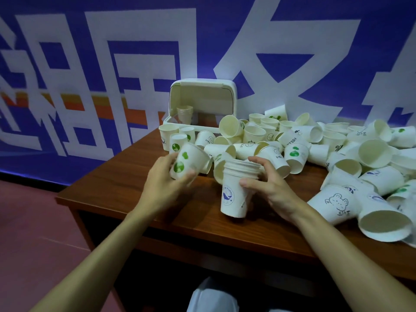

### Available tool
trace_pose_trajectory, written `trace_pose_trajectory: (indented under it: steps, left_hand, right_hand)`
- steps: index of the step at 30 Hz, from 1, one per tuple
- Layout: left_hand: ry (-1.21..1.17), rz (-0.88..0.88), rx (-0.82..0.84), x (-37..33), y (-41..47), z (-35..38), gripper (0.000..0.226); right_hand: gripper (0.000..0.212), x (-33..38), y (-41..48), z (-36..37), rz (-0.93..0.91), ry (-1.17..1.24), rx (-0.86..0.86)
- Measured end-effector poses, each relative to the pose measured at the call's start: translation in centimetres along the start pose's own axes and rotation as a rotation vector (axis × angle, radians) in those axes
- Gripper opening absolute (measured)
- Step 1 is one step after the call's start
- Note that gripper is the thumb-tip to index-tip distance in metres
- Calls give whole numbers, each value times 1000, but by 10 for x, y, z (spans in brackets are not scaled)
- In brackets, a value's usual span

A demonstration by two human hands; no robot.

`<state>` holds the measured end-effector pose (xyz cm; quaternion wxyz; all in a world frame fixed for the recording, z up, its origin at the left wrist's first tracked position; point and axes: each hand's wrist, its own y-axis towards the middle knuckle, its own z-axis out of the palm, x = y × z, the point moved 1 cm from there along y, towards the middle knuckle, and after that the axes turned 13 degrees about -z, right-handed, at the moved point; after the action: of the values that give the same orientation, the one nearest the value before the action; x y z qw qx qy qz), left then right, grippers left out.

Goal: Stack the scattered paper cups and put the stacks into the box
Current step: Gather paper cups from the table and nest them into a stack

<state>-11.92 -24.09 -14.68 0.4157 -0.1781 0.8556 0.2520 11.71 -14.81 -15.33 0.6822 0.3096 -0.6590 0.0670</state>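
Gripping a nested stack of white paper cups (235,188) between thumb and fingers, the right hand (273,188) faced the left hand (167,179), whose fingers curled round a green-printed white paper cup (188,162).

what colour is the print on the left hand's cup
Green, on a white cup the left hand grips; head view.

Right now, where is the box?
The box stands open at the table's far edge, against the blue wall, left of centre in the head view; the cup pile starts just to its right.
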Motion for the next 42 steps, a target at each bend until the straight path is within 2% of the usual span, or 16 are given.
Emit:
trace_pose_trajectory:
  steps: [3,5,7,10,14,17,20,22,25,27,29,31,34,37,39,42]
  left_hand:
    - [-434,-48,-4,-26,-2,6,50]
    - [-558,-25,40,-46,2,15,53]
    - [-616,9,114,-65,5,24,68]
    - [-485,115,220,-80,6,34,89]
    - [-299,121,397,-77,3,42,54]
    - [-246,69,437,-72,4,43,41]
    - [-207,47,487,-66,-1,45,53]
    - [-340,17,525,-62,-8,48,66]
    - [-508,-54,449,-48,-9,52,80]
    - [-551,-97,324,-39,-7,48,75]
    - [-597,-130,221,-34,-4,39,61]
    - [-642,-159,161,-27,1,30,61]
    - [-629,-187,147,-15,6,22,58]
    - [-666,-219,150,-9,7,23,52]
    - [-670,-217,160,-8,9,23,53]
    - [-628,-181,215,-10,9,22,51]
  right_hand:
    - [90,-5,0,-2,-39,2,-14]
    - [92,-5,1,0,-60,-47,-8]
    - [94,-3,2,2,-81,-109,7]
    - [88,2,4,2,-119,-198,22]
    - [73,4,5,-2,-153,-252,20]
    - [67,5,7,-2,-169,-294,16]
    - [73,5,9,1,-171,-309,6]
    - [76,4,11,5,-164,-307,-4]
    - [84,4,13,11,-127,-274,55]
    - [88,6,14,12,-89,-230,126]
    - [78,9,17,11,-86,-281,119]
    - [54,9,21,10,-136,-452,14]
    - [38,6,28,13,-214,-773,-75]
    - [51,4,33,20,-215,-938,121]
    - [41,3,38,24,-225,-1061,207]
    - [23,8,47,21,-300,-1129,95]
